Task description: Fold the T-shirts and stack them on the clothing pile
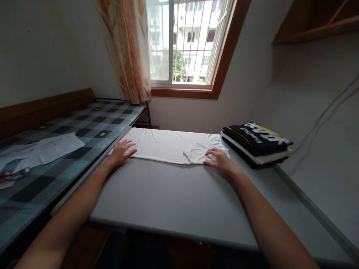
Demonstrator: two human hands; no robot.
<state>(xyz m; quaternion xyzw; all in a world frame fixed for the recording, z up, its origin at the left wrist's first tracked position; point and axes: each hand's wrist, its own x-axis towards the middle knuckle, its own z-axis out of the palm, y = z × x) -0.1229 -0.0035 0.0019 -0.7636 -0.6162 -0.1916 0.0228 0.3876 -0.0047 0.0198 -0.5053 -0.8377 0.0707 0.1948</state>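
Note:
A white shirt (162,145) lies across the far part of the grey table, folded lengthwise into a long strip. Its collar is at the right end, and a sleeve is laid back over the body near there. My left hand (122,152) rests on the shirt's left end with fingers spread. On the right, my right hand (218,160) touches the cloth beside the folded sleeve, its fingers apart and slightly bent. Neither hand is closed around the fabric.
Folded dark and white clothes (256,140) are stacked at the table's right edge by the wall. The grey table (174,198) adjoins a checkered bed (70,149) bearing papers (53,149). A window and a curtain (130,52) are behind; a wooden shelf (316,33) hangs upper right.

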